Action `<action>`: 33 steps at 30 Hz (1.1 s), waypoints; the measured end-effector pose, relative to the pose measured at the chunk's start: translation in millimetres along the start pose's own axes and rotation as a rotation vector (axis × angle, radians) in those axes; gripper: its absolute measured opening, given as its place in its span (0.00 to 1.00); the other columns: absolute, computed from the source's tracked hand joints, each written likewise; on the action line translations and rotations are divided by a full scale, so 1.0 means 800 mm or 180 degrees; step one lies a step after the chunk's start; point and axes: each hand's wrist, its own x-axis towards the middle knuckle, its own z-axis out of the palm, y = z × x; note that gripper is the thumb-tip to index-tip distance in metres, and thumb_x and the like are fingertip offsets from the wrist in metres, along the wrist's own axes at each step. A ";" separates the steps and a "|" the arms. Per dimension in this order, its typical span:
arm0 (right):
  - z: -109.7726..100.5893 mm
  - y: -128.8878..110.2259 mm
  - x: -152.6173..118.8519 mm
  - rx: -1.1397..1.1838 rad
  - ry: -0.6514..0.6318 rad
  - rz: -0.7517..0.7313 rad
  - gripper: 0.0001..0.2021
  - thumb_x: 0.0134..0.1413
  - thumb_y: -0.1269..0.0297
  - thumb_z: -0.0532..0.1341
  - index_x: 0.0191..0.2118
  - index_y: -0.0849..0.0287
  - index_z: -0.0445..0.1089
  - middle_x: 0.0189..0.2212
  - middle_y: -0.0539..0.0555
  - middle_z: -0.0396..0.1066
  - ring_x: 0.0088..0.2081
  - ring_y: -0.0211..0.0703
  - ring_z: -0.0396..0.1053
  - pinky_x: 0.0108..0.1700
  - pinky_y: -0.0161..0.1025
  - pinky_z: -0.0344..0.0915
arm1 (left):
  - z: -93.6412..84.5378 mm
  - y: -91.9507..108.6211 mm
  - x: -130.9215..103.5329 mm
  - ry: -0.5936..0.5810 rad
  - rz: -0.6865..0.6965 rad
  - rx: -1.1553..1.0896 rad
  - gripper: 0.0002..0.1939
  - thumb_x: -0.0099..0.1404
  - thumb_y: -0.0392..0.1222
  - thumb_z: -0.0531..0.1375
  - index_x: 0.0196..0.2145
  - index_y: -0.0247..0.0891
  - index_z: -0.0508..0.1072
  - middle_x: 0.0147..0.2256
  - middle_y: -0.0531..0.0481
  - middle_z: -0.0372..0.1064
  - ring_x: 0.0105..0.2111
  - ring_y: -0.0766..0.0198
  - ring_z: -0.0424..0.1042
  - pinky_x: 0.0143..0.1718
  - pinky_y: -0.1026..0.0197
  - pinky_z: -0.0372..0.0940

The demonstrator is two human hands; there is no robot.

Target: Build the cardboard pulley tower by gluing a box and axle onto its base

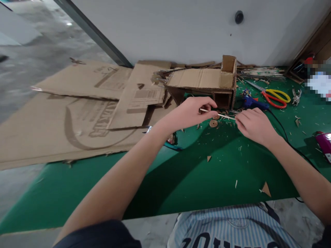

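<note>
Both hands hold a thin pale wooden stick [226, 117] just above the table. My left hand [192, 109] is closed, with the stick running between its thumb and fingers. At the stick's other end, my right hand [254, 124] pinches it, and the fingertips hide that tip. Right below the stick lies a small round cardboard disc [213, 123] with a hole in its middle; another disc partly shows behind it. Behind my hands stands a cardboard structure [198, 78] with an open box-like end on the right.
Large cardboard sheets [85, 127] cover the left side of the green table [201, 186]. To the right lie a blue glue gun [256, 103] with a black cord, red-and-yellow-handled scissors [275, 97] and a small metal tool [296, 97]. Cardboard scraps and shavings are scattered about.
</note>
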 end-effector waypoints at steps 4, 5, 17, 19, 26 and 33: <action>0.002 0.014 -0.002 -0.0100 0.0024 0.0038 0.10 0.66 0.72 0.54 0.36 0.62 0.73 0.32 0.55 0.74 0.34 0.46 0.67 0.39 0.43 0.53 | -0.004 -0.021 0.003 -0.0602 -0.0369 0.0425 0.23 0.62 0.58 0.65 0.45 0.37 0.74 0.36 0.47 0.74 0.35 0.58 0.73 0.33 0.61 0.62; 0.003 0.017 -0.003 -0.0095 -0.0012 0.0043 0.09 0.65 0.72 0.55 0.36 0.62 0.72 0.32 0.55 0.74 0.34 0.46 0.67 0.38 0.43 0.54 | 0.000 -0.023 0.004 -0.0761 -0.0361 0.0591 0.23 0.62 0.58 0.65 0.45 0.37 0.74 0.38 0.46 0.74 0.36 0.57 0.73 0.34 0.60 0.62; 0.008 0.036 -0.010 0.0289 -0.0277 0.0372 0.10 0.64 0.73 0.54 0.43 0.62 0.73 0.39 0.58 0.76 0.39 0.45 0.72 0.32 0.40 0.56 | 0.028 -0.031 0.007 -0.0656 -0.0135 0.0711 0.12 0.64 0.48 0.62 0.42 0.38 0.74 0.45 0.44 0.73 0.39 0.57 0.74 0.40 0.57 0.66; 0.009 0.036 -0.010 0.0273 -0.0193 0.0343 0.11 0.64 0.73 0.54 0.43 0.63 0.73 0.39 0.58 0.77 0.38 0.45 0.72 0.33 0.40 0.57 | 0.022 -0.037 0.007 -0.0221 -0.0178 0.0263 0.13 0.62 0.47 0.63 0.42 0.38 0.72 0.41 0.46 0.74 0.38 0.59 0.74 0.40 0.58 0.67; 0.011 0.034 -0.010 0.0230 0.0129 0.0589 0.11 0.64 0.72 0.54 0.41 0.60 0.74 0.37 0.58 0.77 0.35 0.44 0.70 0.32 0.41 0.56 | 0.019 -0.054 0.008 0.0808 -0.0212 -0.2242 0.20 0.56 0.43 0.68 0.46 0.38 0.73 0.53 0.41 0.75 0.47 0.58 0.78 0.43 0.57 0.77; 0.011 0.028 -0.009 0.0248 0.0217 0.0554 0.12 0.66 0.71 0.53 0.42 0.61 0.75 0.38 0.58 0.78 0.37 0.45 0.72 0.33 0.41 0.56 | 0.024 -0.048 0.008 0.0680 -0.0328 -0.2612 0.20 0.54 0.40 0.71 0.45 0.37 0.75 0.51 0.43 0.77 0.46 0.58 0.79 0.46 0.55 0.79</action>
